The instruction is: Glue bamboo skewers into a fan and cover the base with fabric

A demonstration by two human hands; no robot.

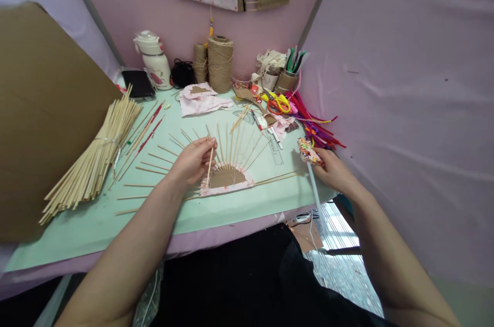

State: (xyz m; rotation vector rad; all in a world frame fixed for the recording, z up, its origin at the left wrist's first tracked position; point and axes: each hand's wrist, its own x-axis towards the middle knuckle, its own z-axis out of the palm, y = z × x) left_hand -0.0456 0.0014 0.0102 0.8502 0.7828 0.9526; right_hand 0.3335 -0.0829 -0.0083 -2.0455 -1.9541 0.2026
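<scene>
Handling a stick [210, 165] over the half-disc [228, 179] seems to be the step in hand, and it calls for a light, steady pinch. It would be best to line the stick up with the even fan of spokes [158, 169] around the half-disc, and to rest the wrist so that its lower end does not wander. The patterned tool, probably a glue gun [306, 151], is best kept off the spokes and fingers.

The half-disc lies between the hands. The left hand [195, 160] is at its left end, thumb and fingers closed on the stick; whether the stick touches the half-disc I cannot tell. The right hand [331, 167] is well to its right, fingers curled around the glue gun. The bundle [92, 157] lies well to the half-disc's left.
</scene>
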